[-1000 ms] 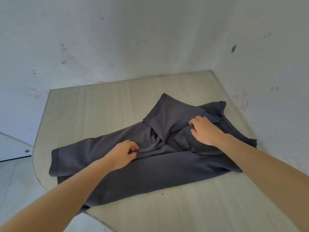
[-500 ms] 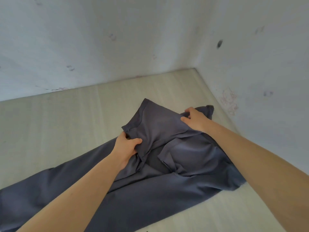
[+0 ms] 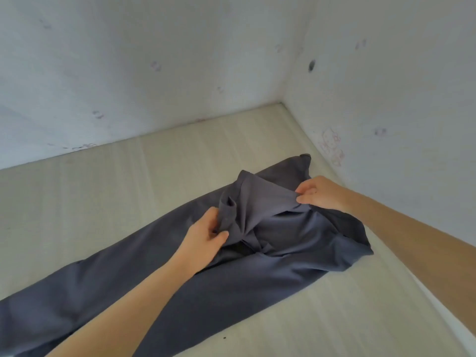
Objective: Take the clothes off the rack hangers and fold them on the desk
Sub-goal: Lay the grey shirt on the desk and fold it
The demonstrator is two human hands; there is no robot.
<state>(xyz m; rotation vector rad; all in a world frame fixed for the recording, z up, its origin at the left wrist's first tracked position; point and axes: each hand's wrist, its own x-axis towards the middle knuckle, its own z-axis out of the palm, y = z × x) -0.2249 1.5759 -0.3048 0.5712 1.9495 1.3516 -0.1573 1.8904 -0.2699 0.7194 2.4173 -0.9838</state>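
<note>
Two hands on one dark grey garment, spread on the desk toward its wall corner. Left hand gripping bunched cloth, right hand pinching the raised flap nearer that corner. Long axis running diagonally from the corner, past the left hand.

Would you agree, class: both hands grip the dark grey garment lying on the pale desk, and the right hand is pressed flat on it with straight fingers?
Not quite. In the head view the right hand pinches a raised fold of the dark grey garment between thumb and fingers, not flat. The left hand does grip it, on the pale desk.
</note>
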